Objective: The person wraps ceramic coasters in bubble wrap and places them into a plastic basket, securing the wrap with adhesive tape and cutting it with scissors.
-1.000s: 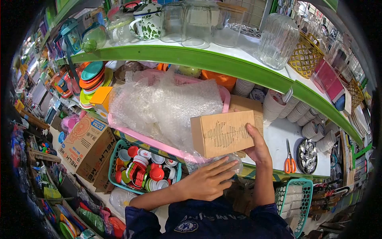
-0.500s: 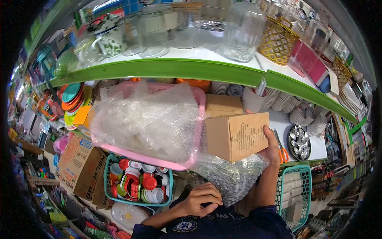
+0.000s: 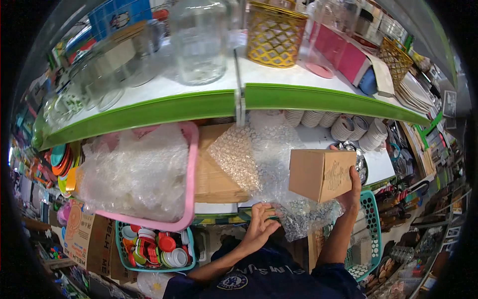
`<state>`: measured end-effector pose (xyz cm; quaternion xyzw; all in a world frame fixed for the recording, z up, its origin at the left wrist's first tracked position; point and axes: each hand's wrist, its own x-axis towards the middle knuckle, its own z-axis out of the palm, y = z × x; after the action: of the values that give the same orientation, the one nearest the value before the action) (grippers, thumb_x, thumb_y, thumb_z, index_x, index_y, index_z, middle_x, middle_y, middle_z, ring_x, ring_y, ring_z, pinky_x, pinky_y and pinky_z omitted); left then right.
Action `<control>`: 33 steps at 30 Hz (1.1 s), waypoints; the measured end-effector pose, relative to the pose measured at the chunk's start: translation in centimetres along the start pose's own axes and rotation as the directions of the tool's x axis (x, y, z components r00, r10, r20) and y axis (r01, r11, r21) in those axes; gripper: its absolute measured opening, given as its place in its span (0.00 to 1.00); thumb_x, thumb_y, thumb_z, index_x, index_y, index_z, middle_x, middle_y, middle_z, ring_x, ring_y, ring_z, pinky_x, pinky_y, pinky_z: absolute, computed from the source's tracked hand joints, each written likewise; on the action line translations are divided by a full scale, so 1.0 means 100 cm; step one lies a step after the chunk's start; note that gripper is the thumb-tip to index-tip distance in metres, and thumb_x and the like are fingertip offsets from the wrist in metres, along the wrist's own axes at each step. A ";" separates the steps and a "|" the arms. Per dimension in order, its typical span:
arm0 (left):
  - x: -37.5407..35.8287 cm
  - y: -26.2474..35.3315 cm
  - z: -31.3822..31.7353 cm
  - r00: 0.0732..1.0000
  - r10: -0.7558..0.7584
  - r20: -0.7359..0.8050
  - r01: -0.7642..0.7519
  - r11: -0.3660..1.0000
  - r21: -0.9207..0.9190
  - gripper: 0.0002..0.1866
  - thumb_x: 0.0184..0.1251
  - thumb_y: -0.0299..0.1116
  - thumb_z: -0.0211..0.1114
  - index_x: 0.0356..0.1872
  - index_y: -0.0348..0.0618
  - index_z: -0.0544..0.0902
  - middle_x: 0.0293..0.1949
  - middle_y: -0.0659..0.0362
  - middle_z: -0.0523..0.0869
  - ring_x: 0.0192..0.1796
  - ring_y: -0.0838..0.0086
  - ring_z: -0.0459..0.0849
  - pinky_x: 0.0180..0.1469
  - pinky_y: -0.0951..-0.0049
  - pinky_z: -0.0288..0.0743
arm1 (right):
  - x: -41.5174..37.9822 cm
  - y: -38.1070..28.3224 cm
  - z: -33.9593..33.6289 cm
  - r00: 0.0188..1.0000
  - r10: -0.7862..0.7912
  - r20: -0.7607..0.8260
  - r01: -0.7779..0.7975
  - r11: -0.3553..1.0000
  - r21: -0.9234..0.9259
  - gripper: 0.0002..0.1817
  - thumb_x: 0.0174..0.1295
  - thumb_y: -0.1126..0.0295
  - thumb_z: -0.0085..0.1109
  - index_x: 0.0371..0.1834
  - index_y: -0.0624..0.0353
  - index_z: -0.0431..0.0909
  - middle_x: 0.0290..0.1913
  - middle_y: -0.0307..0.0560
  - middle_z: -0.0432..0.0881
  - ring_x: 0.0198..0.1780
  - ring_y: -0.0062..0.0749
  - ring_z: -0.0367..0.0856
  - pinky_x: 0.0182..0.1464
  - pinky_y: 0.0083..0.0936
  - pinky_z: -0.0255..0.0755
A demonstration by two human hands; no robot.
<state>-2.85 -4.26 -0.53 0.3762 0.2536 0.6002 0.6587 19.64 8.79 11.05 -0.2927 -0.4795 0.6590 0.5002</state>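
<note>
My right hand (image 3: pixel 351 192) grips a small brown cardboard box (image 3: pixel 312 173) by its right side, with its fingers mostly hidden behind it. Handwritten or printed marks cover one face of the box. A sheet of clear bubble wrap (image 3: pixel 264 157) lies across the shelf beneath and left of the box, its near end hanging over the front edge. My left hand (image 3: pixel 260 228) is at that near edge, fingers curled and seemingly pinching the wrap. A flattened piece of cardboard (image 3: pixel 214 172) lies under the wrap's left side.
Left of the wrap stands a pink basin (image 3: pixel 189 199) heaped with clear plastic wrap. Below are a teal basket (image 3: pixel 122 256) of colourful lids and another teal basket (image 3: pixel 374 224). Glass jars (image 3: pixel 199 47) and a gold basket (image 3: pixel 276 37) stand on the green-edged upper shelf (image 3: pixel 328 98).
The view has swung right. The bubble wrap, bunched below the box before, now lies spread over the shelf. My left hand has moved from my chest to its edge; the right still holds the box.
</note>
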 end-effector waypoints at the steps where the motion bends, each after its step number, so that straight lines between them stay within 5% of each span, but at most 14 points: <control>1: 0.011 -0.009 0.002 0.999 0.019 -0.041 -0.018 0.999 0.033 0.29 0.71 0.29 0.61 0.64 0.47 0.53 0.63 0.51 0.62 0.63 0.64 0.69 0.59 0.61 0.73 | -0.001 0.002 -0.011 0.999 -0.025 -0.026 0.025 1.000 0.012 0.44 0.64 0.43 0.51 0.76 0.59 0.53 0.67 0.53 0.69 0.64 0.37 0.73 0.63 0.36 0.70; 4: 0.043 -0.015 0.012 0.998 0.041 -0.039 -0.039 0.998 0.054 0.26 0.72 0.24 0.57 0.63 0.46 0.54 0.64 0.51 0.64 0.62 0.67 0.70 0.59 0.64 0.73 | -0.006 0.009 -0.034 0.983 0.021 -0.181 -0.001 0.994 0.110 0.40 0.67 0.45 0.50 0.75 0.59 0.55 0.65 0.52 0.71 0.63 0.39 0.74 0.62 0.36 0.71; 6: 0.059 -0.017 0.020 0.997 -0.016 -0.078 0.020 0.999 0.048 0.26 0.72 0.22 0.57 0.63 0.46 0.53 0.61 0.52 0.68 0.60 0.71 0.73 0.58 0.70 0.73 | -0.006 0.026 -0.067 0.973 0.039 -0.227 0.001 0.984 0.176 0.35 0.69 0.43 0.47 0.69 0.58 0.64 0.64 0.50 0.74 0.60 0.40 0.78 0.58 0.45 0.75; 8: 0.075 -0.030 0.023 0.994 0.008 -0.113 -0.002 0.998 0.056 0.28 0.71 0.21 0.57 0.65 0.45 0.54 0.57 0.54 0.71 0.54 0.76 0.75 0.52 0.78 0.73 | -0.004 0.030 -0.068 0.972 0.011 -0.237 0.017 0.993 0.119 0.35 0.69 0.44 0.47 0.70 0.58 0.62 0.64 0.51 0.74 0.60 0.42 0.78 0.58 0.45 0.76; 11: 0.099 -0.039 0.026 0.969 0.149 -0.195 -0.082 0.945 0.315 0.30 0.69 0.18 0.57 0.69 0.44 0.56 0.45 0.60 0.71 0.37 0.84 0.72 0.35 0.85 0.65 | 0.002 0.047 -0.079 0.944 0.021 -0.328 0.022 0.992 0.126 0.34 0.70 0.46 0.47 0.69 0.60 0.61 0.62 0.54 0.75 0.58 0.43 0.79 0.56 0.44 0.76; 13: 0.111 -0.049 0.016 0.961 0.168 -0.220 -0.081 0.931 0.356 0.30 0.69 0.17 0.57 0.68 0.44 0.57 0.45 0.61 0.71 0.36 0.84 0.71 0.35 0.85 0.65 | 0.007 0.060 -0.083 0.909 0.033 -0.417 0.027 0.990 0.136 0.31 0.72 0.49 0.46 0.69 0.60 0.61 0.58 0.53 0.77 0.56 0.41 0.80 0.52 0.40 0.78; 17: 0.130 -0.050 0.006 0.922 0.257 -0.290 -0.100 0.880 0.464 0.29 0.68 0.14 0.53 0.69 0.44 0.60 0.43 0.62 0.70 0.35 0.84 0.69 0.35 0.84 0.66 | 0.007 0.061 -0.100 0.959 0.219 -0.183 -0.198 0.972 0.123 0.28 0.74 0.52 0.45 0.70 0.56 0.58 0.55 0.48 0.77 0.54 0.36 0.80 0.53 0.35 0.76; 22: 0.139 -0.038 0.003 0.897 0.256 -0.360 -0.012 0.829 0.560 0.29 0.70 0.15 0.51 0.70 0.44 0.59 0.43 0.62 0.69 0.34 0.85 0.68 0.34 0.83 0.66 | 0.021 0.076 -0.105 0.952 0.145 -0.269 -0.113 0.985 0.131 0.28 0.74 0.54 0.46 0.71 0.56 0.57 0.62 0.49 0.72 0.56 0.35 0.78 0.53 0.36 0.75; 24: 0.137 -0.034 0.001 0.894 0.248 -0.372 0.035 0.790 0.611 0.28 0.67 0.15 0.53 0.68 0.42 0.63 0.45 0.57 0.72 0.40 0.76 0.74 0.40 0.76 0.71 | 0.025 0.080 -0.109 0.958 0.140 -0.248 -0.117 0.988 0.105 0.29 0.74 0.55 0.46 0.72 0.55 0.55 0.63 0.48 0.71 0.59 0.35 0.76 0.56 0.37 0.74; 26: 0.132 -0.017 0.016 0.859 0.511 -0.036 -0.004 0.077 0.997 0.26 0.64 0.18 0.57 0.65 0.41 0.69 0.48 0.50 0.74 0.50 0.60 0.76 0.51 0.65 0.72 | 0.030 0.084 -0.110 0.955 0.150 -0.254 -0.128 0.987 0.102 0.29 0.74 0.55 0.46 0.73 0.55 0.55 0.64 0.48 0.70 0.60 0.35 0.75 0.56 0.37 0.74; 27: 0.129 -0.013 0.024 0.869 0.493 -0.049 0.055 0.003 0.998 0.23 0.61 0.21 0.60 0.59 0.40 0.75 0.52 0.46 0.74 0.57 0.48 0.72 0.59 0.56 0.68 | 0.032 0.085 -0.111 0.952 0.159 -0.261 -0.138 0.986 0.098 0.30 0.74 0.55 0.46 0.74 0.55 0.54 0.65 0.48 0.69 0.61 0.34 0.74 0.57 0.38 0.73; 30: 0.125 -0.011 0.036 0.932 0.320 0.171 -0.159 -0.063 0.985 0.20 0.61 0.23 0.61 0.56 0.41 0.78 0.55 0.46 0.73 0.58 0.49 0.72 0.60 0.53 0.66 | 0.037 0.083 -0.108 0.945 0.188 -0.268 -0.183 0.982 0.042 0.32 0.74 0.55 0.47 0.76 0.54 0.52 0.66 0.47 0.68 0.63 0.34 0.72 0.58 0.38 0.72; 33: 0.129 -0.029 0.043 0.967 0.150 0.205 -0.202 -0.035 0.979 0.20 0.62 0.29 0.63 0.56 0.42 0.78 0.60 0.45 0.71 0.62 0.48 0.69 0.63 0.52 0.64 | 0.041 0.081 -0.104 0.954 0.176 -0.242 -0.171 0.984 0.039 0.33 0.74 0.56 0.47 0.77 0.54 0.50 0.67 0.48 0.67 0.64 0.35 0.71 0.60 0.39 0.71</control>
<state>4.26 7.56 1.17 0.7707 0.5415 0.3138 0.1197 24.24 15.79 0.14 -0.4083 -0.3809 0.6633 0.4983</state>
